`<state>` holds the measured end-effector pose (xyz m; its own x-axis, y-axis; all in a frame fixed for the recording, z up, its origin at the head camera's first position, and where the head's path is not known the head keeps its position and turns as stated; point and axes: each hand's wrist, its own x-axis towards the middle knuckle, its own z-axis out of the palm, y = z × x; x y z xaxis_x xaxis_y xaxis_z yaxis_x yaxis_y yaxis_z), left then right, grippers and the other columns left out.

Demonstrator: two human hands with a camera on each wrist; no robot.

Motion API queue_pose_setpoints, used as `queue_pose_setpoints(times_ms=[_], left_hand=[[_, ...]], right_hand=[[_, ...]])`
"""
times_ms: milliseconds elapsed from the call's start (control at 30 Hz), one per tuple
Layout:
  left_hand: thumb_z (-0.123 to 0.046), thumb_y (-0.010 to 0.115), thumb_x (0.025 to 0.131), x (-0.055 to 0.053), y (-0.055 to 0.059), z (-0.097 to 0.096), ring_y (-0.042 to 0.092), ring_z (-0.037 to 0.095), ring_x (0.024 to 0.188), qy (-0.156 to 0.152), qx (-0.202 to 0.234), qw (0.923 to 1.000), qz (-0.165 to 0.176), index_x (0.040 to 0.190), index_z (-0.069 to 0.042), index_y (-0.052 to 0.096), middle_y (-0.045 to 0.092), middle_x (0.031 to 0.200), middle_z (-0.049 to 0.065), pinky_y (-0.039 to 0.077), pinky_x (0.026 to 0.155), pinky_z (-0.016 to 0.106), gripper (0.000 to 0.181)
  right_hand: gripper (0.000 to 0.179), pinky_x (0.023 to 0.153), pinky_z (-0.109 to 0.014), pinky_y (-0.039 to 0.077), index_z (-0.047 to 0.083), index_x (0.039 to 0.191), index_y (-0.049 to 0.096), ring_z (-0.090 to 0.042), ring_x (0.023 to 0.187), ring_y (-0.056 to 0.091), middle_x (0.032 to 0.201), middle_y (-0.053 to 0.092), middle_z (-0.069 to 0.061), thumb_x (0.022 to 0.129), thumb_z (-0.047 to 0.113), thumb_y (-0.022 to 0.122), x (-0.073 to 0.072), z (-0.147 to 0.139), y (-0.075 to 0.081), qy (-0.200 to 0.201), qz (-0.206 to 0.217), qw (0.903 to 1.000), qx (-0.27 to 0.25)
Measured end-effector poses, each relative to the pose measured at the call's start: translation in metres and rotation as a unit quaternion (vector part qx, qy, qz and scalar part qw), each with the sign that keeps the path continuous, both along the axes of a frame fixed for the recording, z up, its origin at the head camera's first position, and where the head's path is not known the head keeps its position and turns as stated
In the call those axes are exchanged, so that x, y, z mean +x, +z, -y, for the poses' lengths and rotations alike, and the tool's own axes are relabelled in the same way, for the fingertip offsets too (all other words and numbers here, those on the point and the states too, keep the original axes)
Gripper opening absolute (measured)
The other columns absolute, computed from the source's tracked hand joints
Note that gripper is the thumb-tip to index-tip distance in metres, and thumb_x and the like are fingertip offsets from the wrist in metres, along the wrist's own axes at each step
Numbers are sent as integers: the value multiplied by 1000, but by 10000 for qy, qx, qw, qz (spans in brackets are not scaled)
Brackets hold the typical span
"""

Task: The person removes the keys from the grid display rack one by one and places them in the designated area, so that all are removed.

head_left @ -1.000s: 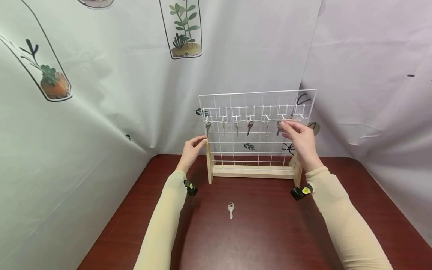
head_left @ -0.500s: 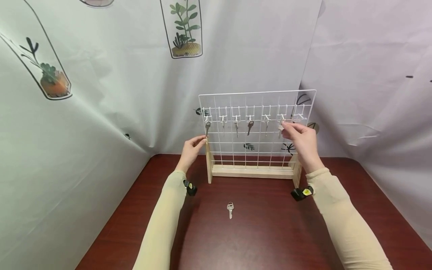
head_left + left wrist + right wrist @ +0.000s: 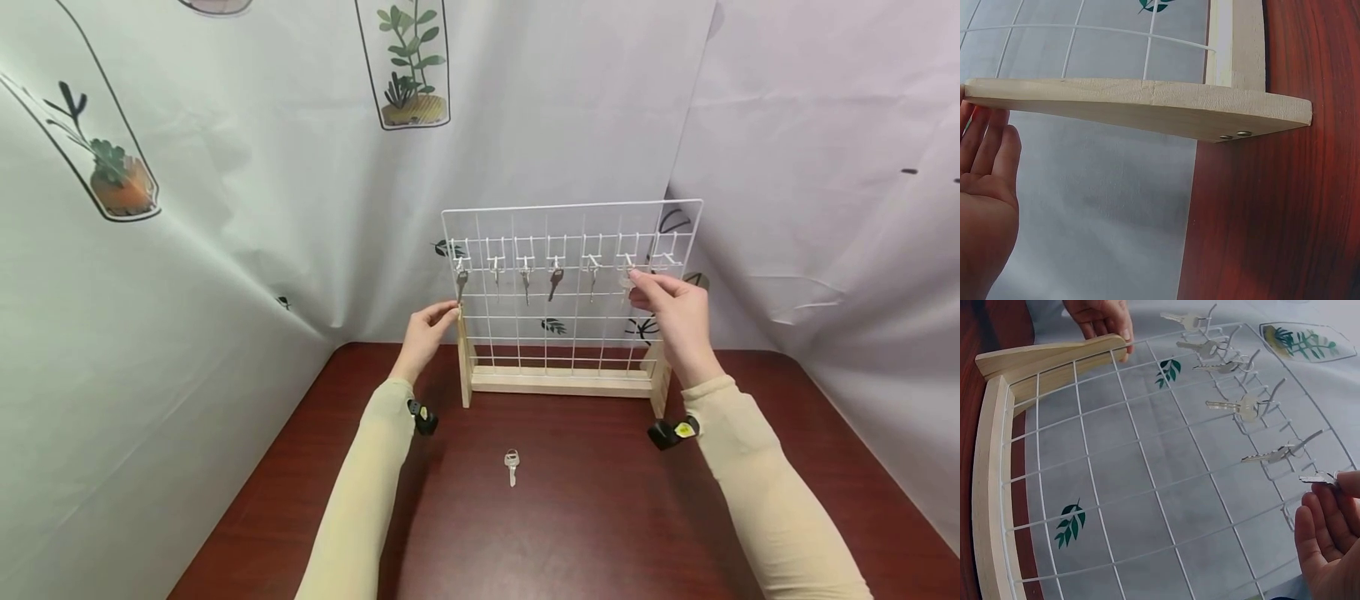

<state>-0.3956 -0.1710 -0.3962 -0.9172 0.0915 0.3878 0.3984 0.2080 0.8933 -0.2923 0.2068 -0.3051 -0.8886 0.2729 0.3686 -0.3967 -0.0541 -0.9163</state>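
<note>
My right hand [image 3: 675, 321] pinches a small silver key [image 3: 1315, 479] by its ring, close under a hook near the right end of a white wire grid rack [image 3: 572, 205]. Whether the ring is over that hook cannot be made out. Over at the rack's left side, my left hand [image 3: 424, 337] grips the upper end of the wooden side post [image 3: 1135, 103]. Several other keys, among them a silver key [image 3: 1247, 407] and a darker key [image 3: 556, 283], hang from hooks to the left. Another key [image 3: 512, 468] lies flat on the table before the rack.
The rack stands on a pale wooden base [image 3: 562, 382] toward the back of a dark red table [image 3: 600, 517]. Behind it hangs a light curtain [image 3: 570, 108] with printed plants. A bare hook [image 3: 665, 259] sits at the rack's far right.
The right hand has shifted slightly right, and the key in it has turned, from a dark look to a pale one. My left hand stays in place on the post.
</note>
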Motion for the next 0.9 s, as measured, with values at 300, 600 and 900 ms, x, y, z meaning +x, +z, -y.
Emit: queue_pose_setpoints(times_ms=[300,600,900], left_hand=[[-30,70,98,0,-4,-1,63,23,115,36,9,10000,36,125,-4,70,70,123,12,47,105,40,38],[-28,68,99,-3,2,-1,61,24,119,-5,3,9999,145,128,-3,69,69,126,14,45,108,40,38],[-17,65,101,27,29,-7,63,25,117,8,-192,9997,146,128,3,66,68,125,19,48,105,38,34]], right_hand=[[18,72,-18,56,6,97,80,-7,64,69,73,73,5,91,23,78,11,1,-5,58,3,9998,197],[24,67,-22,59,3,102,78,-8,65,65,72,69,5,94,25,75,18,11,-27,345,287,9945,951],[42,73,-25,59,-10,117,70,-10,73,68,84,71,11,97,27,71,19,20,-54,768,834,9839,1381]])
